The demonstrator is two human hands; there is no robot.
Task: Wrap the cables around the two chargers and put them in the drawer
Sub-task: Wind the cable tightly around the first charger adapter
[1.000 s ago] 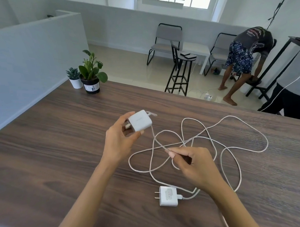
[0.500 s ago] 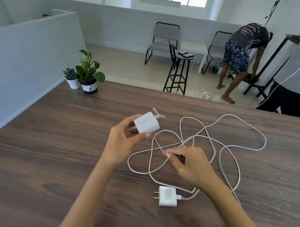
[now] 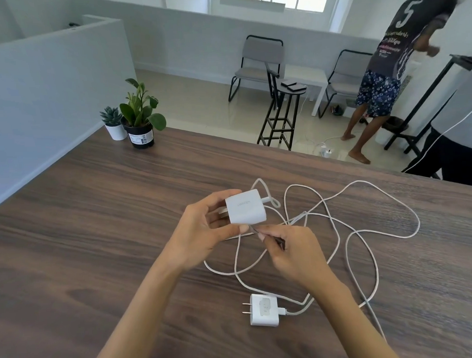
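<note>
My left hand [image 3: 202, 233] grips a white cube charger [image 3: 245, 206] above the dark wooden table [image 3: 84, 232], thumb under it and fingers over its top. A short loop of its white cable [image 3: 378, 227] sticks out at the charger's right side. My right hand [image 3: 293, 254] pinches that cable just below the charger. The rest of the cables lies in loose tangled loops on the table to the right. A second white charger [image 3: 264, 309] lies flat near the front, prongs pointing left, with its cable plugged in on the right. No drawer is in view.
Two potted plants [image 3: 136, 120] stand at the table's far left corner beside a white partition. Beyond the far edge are a black stool [image 3: 283, 113], grey chairs and a standing person [image 3: 391, 74]. Another person's dark clothing [image 3: 453, 155] shows at the right edge.
My right hand has slid along the cable up to just under the charger. The left hand has turned the charger slightly. The person in the background has straightened up.
</note>
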